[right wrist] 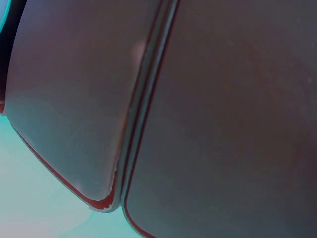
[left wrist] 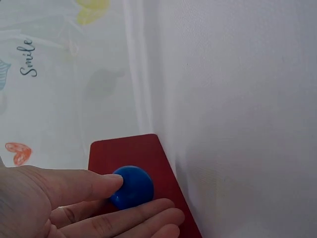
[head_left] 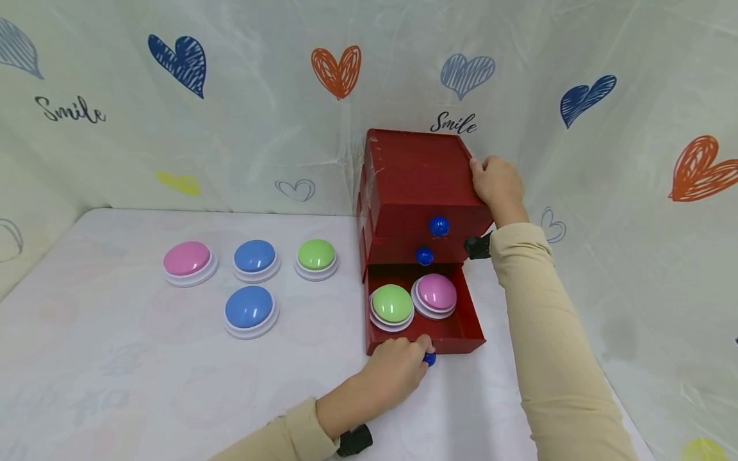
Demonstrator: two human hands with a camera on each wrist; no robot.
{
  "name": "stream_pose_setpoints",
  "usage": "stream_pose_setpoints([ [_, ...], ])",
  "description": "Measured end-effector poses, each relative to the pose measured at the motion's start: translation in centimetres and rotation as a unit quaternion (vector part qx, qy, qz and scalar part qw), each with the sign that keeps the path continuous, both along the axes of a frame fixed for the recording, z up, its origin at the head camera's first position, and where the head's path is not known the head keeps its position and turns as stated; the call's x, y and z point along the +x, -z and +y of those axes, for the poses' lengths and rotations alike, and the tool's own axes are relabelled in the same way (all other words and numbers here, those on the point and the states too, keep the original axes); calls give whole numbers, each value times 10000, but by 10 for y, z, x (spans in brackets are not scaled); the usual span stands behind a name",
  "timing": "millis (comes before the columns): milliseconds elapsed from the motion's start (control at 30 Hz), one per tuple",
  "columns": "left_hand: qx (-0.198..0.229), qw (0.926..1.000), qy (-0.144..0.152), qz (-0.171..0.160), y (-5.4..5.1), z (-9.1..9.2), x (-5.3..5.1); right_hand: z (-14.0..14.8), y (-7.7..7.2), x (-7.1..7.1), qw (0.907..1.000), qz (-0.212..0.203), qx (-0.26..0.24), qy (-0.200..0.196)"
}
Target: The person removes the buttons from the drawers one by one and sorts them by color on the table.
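buttons, counted: six. four on the white worktop (head_left: 144, 378): one pink button (head_left: 186, 258), two blue buttons (head_left: 248, 307), one green button (head_left: 316, 255). two more sit in the bottom drawer (head_left: 458, 344): a green one and a pinkish-purple one, side by side. blue knobs on the chest: three, one to each drawer front.

the red chest (head_left: 423, 166) stands at the back of the worktop, right of the loose buttons, against a cloth (head_left: 259, 141) printed with hearts and "smile". its bottom drawer is pulled out; the two above are pushed in.

left hand (head_left: 394, 371) at the bottom drawer's blue knob (head_left: 429, 360): grip closed on it, thumb and forefinger pinching. right hand (head_left: 498, 182) on the chest's top right edge, thumb on top; how far this grip is closed i cannot tell, fingers partly hidden.

left wrist view alone gives the pinch up close, other fingers reaching past the round, glossy knob, and a rounded corner on the flat red front. right wrist view alone gives dark panels with a seam between, one corner chipped. no fingers clear there.
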State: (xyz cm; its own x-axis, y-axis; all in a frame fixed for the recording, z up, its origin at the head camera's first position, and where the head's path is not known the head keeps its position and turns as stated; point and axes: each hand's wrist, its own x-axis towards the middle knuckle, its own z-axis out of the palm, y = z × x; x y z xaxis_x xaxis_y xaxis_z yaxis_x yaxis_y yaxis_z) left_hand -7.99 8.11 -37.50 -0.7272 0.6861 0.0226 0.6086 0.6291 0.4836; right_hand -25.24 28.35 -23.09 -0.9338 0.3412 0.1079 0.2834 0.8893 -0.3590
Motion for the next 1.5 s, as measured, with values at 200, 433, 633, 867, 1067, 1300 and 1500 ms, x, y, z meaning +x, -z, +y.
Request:
stream_pose_setpoints([
  [200,46,9999,41,130,0,-1,3,0,0,0,10000,10,20,13],
  [433,49,9998,-23,209,1,-1,5,0,-1,1,10000,13,-18,1],
  [633,87,9995,-57,305,1,-1,7,0,0,2,10000,53,-44,-8],
  [867,126,9998,97,90,-1,-4,6,0,0,2,10000,34,-90,16],
  [1067,-34,9985,440,-309,-6,-10,3,0,0,1,9999,44,-124,3],
  [1300,-100,9945,655,-810,-14,-17,-1,0,0,1,9999,78,-99,-9],
  [1500,577,9883,901,-1082,-25,-22,-6,0,0,1,9999,58,-147,-3],
])
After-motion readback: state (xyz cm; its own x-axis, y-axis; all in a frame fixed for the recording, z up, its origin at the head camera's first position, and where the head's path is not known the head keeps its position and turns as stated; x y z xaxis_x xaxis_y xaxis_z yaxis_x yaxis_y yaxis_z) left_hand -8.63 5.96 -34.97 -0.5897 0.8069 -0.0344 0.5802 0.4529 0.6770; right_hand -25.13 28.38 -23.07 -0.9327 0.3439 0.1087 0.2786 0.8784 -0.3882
